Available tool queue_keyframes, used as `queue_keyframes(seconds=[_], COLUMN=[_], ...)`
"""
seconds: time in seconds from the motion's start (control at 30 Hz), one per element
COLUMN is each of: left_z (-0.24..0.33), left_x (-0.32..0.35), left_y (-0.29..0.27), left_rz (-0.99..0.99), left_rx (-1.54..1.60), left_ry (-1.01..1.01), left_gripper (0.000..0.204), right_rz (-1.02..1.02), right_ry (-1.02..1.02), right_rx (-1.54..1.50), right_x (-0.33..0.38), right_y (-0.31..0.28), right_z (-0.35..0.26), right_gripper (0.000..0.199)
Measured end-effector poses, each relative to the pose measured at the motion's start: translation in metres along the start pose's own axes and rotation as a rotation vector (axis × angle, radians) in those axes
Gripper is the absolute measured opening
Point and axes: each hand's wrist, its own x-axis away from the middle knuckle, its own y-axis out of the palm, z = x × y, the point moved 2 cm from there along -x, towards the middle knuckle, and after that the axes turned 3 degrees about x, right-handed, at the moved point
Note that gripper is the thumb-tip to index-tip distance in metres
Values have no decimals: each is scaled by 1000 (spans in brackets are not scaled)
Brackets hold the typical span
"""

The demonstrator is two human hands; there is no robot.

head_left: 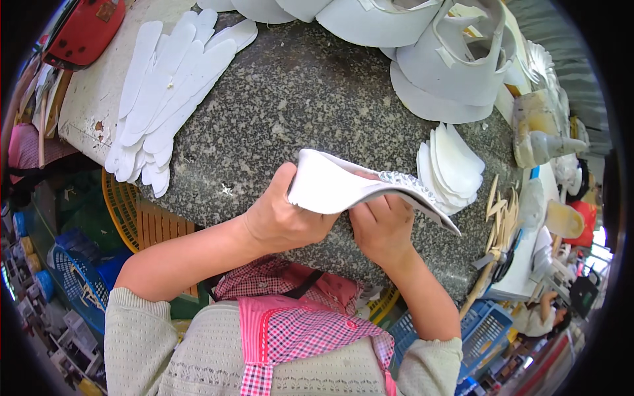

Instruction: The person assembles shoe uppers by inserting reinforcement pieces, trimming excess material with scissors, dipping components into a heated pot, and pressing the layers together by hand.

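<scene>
Over near part of granite worktop (pixel 297 86): white curved piece (pixel 330 186). Left hand (pixel 284 214): thumb and fingers pinching left end. Right hand (pixel 383 231): fingers bunched below; tips hidden, cannot tell pinch. Advisable: avoid crushing glittering trim (pixel 401 179).

Held: one white curved piece (pixel 330 181) bearing a row of shiny clear studs (pixel 404 179); my left hand (pixel 284 212) clasps its left end, my right hand (pixel 382 224) its lower edge.
Below my grip: speckled stone tabletop (pixel 284 99).
Beyond, left: fanned white strips (pixel 178 82); farther, red container (pixel 86 33).
Beyond, right: white cuff-like forms (pixel 456 59).
Just right: overlapping white rounded pieces (pixel 456 162).
Nearer me: checked apron (pixel 307 336).
</scene>
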Motion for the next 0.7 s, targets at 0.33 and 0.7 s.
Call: queue_keyframes(seconds=[0.33,0.7], left_z=[1,-3], left_x=[17,5], left_y=[-12,-21], left_rz=[-243,-358], left_rx=[-97,-62], left_ry=[51,98], left_gripper=[43,45], right_rz=[-241,-261], right_ry=[-46,-7], right_rx=[-49,-488], right_x=[6,-28], right_y=[-5,-20], right_z=[0,3], right_gripper=[43,57])
